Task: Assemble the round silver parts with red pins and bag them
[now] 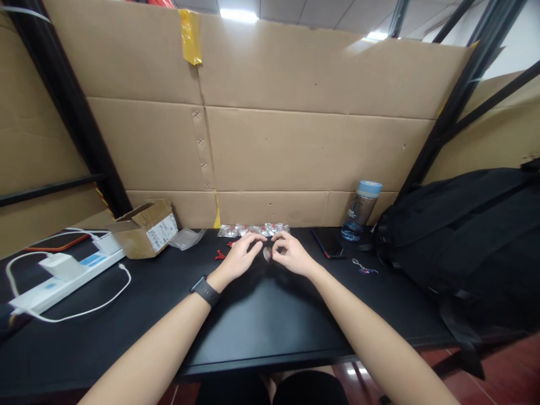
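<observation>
My right hand (291,254) is closed in a pinch on a small round shiny disc (267,255), held just above the black table. A bit of red shows by its fingertips; what it belongs to is too small to tell. Just left of the disc is my left hand (241,254), thumb and fingers apart with nothing visible between them. A dark watch sits on that wrist. Small red plastic pieces (220,255) lie beside the left hand, partly hidden by it. Behind both hands runs a row of clear, silvery packets (253,230) with red bits in them.
On the left stand a power strip (63,284) with white chargers and a cable, an open cardboard box (145,229) and a plastic bag (187,238). To the right are a phone (328,243), a water bottle (361,211), a small corded trinket (365,269) and a black backpack (459,242). Cardboard (312,146) walls the back.
</observation>
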A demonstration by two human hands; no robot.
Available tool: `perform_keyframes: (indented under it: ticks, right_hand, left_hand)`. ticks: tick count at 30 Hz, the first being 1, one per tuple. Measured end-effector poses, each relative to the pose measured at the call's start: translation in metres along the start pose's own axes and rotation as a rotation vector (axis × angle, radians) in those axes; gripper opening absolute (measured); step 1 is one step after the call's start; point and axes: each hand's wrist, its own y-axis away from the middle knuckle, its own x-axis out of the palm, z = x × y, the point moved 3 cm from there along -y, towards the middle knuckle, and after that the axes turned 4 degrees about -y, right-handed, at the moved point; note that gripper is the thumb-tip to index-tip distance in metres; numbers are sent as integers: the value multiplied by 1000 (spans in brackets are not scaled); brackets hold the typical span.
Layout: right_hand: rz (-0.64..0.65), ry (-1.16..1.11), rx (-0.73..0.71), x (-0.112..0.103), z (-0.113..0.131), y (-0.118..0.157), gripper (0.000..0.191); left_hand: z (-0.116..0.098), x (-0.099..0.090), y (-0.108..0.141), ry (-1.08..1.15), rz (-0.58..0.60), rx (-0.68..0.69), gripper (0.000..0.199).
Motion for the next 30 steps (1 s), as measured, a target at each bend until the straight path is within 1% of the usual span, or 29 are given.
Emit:
perform_keyframes:
  ticks: [2,5,9,11,13,14,16,17,18,19,20,22,24,25,27,30]
  right_hand:
    - [22,12,-6,-3,-1,0,11]
    - [49,-18,13,-5,0,0,11]
    - [67,-24,43,-6,0,0,11]
    - [82,13,37,-6,0,1,12]
    - [108,66,31,-6,-2,2,12]
    - [125,91,33,-5,-3,2,12]
    - [170,132,46,-5,-5,3,12]
    - [194,152,48,-5,-5,4,12]
    - [211,172,46,-5,-5,4,11]
    - [221,190,42,-5,-5,4,8]
    - [226,200,40,-6,-4,4,5]
    - [238,200,43,-8,-2,5,10]
    - [274,189,47,-8,0,5,18]
    - [298,187,46,-8,0,6,20]
    - [333,192,41,-7,1,7,20]
    - [353,197,37,-7,1,7,18]
  left_hand:
    - [0,2,2,-18,98,20,25]
    - [-1,8,7,-127,222,28,24]
    - [1,14,10,-263,293,33,24]
    - [8,7,7,-342,288,9,23]
    - [22,-13,2,-448,201,-80,21]
    - [32,-29,0,-507,119,-150,22]
    - [53,-66,1,-642,-92,-310,27]
    - [64,-84,4,-705,-174,-378,30]
    - [74,-100,8,-750,-227,-441,33]
    - [84,-113,13,-773,-235,-510,36]
    - [94,-123,18,-784,-216,-579,37]
    - [110,-136,27,-775,-145,-709,35]
    - [120,-141,33,-743,-96,-806,34]
    - [123,-143,34,-730,-91,-834,34]
    - [125,-145,35,-723,-102,-855,34]
    - [125,-147,35,-743,-119,-878,32]
